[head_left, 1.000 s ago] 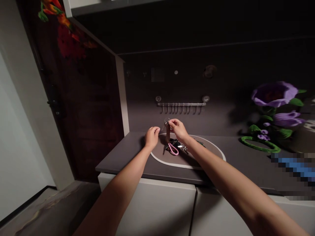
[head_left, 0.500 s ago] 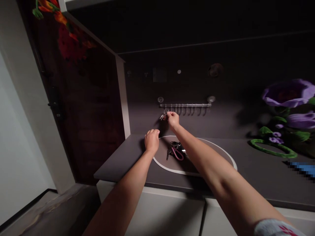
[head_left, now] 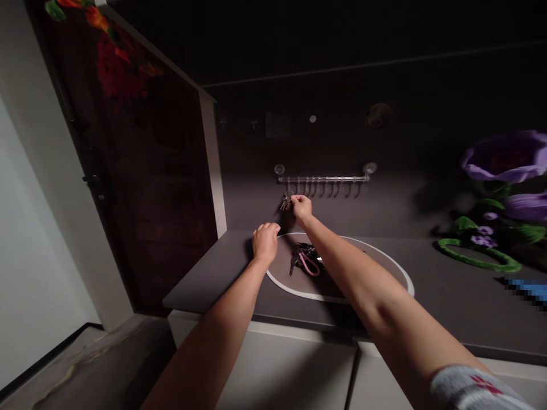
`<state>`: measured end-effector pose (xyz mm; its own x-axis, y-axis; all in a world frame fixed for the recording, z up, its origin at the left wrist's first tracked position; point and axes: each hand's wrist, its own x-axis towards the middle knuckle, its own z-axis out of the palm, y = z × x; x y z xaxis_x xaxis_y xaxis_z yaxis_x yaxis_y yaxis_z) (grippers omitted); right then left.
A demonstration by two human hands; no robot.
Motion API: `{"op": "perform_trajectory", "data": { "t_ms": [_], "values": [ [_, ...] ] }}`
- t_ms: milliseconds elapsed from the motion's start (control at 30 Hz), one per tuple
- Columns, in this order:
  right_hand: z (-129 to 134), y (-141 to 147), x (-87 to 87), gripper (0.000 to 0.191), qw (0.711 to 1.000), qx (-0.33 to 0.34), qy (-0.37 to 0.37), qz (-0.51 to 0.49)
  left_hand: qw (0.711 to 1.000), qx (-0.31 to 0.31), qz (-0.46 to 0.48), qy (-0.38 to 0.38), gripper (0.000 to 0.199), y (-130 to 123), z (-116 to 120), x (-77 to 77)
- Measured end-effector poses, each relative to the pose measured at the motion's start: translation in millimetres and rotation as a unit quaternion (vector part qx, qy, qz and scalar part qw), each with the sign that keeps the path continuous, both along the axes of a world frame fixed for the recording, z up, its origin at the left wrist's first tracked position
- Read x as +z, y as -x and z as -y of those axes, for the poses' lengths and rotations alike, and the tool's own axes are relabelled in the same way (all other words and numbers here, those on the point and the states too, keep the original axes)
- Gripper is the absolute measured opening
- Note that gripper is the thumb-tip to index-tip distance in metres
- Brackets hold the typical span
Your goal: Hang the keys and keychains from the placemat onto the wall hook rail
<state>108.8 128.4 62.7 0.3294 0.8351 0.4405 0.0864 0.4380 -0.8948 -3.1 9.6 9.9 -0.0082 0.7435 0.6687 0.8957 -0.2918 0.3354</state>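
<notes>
My right hand [head_left: 301,208] is raised to the wall and pinches a small bunch of metal keys [head_left: 285,201] just under the left end of a hook rail [head_left: 323,179]. I cannot tell whether the keys hang on a hook. My left hand [head_left: 265,242] sits curled and holding nothing above the near-left edge of an oval mat [head_left: 294,291] with a white rim. On that mat lies a heap of dark keys with a pink loop [head_left: 306,259], partly hidden behind my right forearm.
The mat lies on a grey countertop [head_left: 205,285] above white cabinet doors [head_left: 294,370]. A dark wooden door [head_left: 162,188] stands to the left. Purple flower decor [head_left: 506,165] covers the wall at right. A grey cuff with a red mark [head_left: 474,390] circles my right forearm.
My right hand has moved up from above the mat to the rail with the small key bunch. My left hand has let go and dropped lower. The brown strap no longer shows.
</notes>
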Motion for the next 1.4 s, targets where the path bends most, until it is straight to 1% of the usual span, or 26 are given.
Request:
{"op": "perform_trajectory", "data": {
  "t_ms": [133,300,400,500,567,633,767,933,1033,1133,1200,1267,1400],
  "values": [
    [-3.3,-6.6,-4.2,0.027,0.999,-0.016,-0.012,0.049,1.0,-0.014,0.003,-0.002,0.027,0.5,-1.2,-1.5],
    [7.9,-18.1,-8.8,0.024,0.996,0.033,0.002,0.085,0.999,-0.051,0.004,-0.011,0.024,0.3,-2.5,-3.7],
    [23.9,-28.1,-12.3,0.022,0.994,0.067,0.022,0.087,0.996,-0.083,0.001,-0.016,0.023,-0.1,-2.6,-4.5],
    [45.9,-40.2,-16.5,0.018,0.987,0.121,0.032,0.101,0.993,-0.116,-0.003,-0.015,0.021,-1.1,-2.0,-4.9],
    [61.9,-48.7,-20.1,0.014,0.978,0.156,0.027,0.132,0.99,-0.143,-0.01,-0.005,0.02,-2.3,-1.2,-5.0],
    [77.5,-57.1,-24.5,0.015,0.968,0.176,0.021,0.175,0.986,-0.168,-0.019,0.012,0.02,-3.7,0.1,-5.0],
    [104.4,-71.7,-34.7,0.016,0.944,0.168,0.007,0.285,0.977,-0.202,-0.043,0.045,0.02,-6.1,4.5,-4.7],
    [125.6,-83.9,-46.3,0.016,0.905,0.121,0.001,0.408,0.969,-0.225,-0.072,0.075,0.021,-6.2,9.7,-5.3],
    [128.3,-86.7,-51.3,0.017,0.879,0.111,-0.024,0.463,0.962,-0.241,-0.085,0.096,0.019,-5.3,9.1,-7.4],
    [126.0,-86.4,-53.7,0.016,0.852,0.105,-0.062,0.51,0.956,-0.253,-0.095,0.113,0.017,-5.0,5.6,-10.9],
    [123.8,-85.5,-54.4,0.017,0.837,0.107,-0.074,0.532,0.952,-0.266,-0.092,0.117,0.018,-5.6,2.9,-13.2],
    [121.7,-84.6,-55.2,0.018,0.829,0.109,-0.078,0.543,0.95,-0.276,-0.079,0.119,0.018,-6.7,1.2,-14.7],
    [119.4,-82.8,-58.0,0.02,0.828,0.098,-0.079,0.546,0.949,-0.283,-0.038,0.131,0.017,-9.1,3.0,-13.6]
  ]
}}
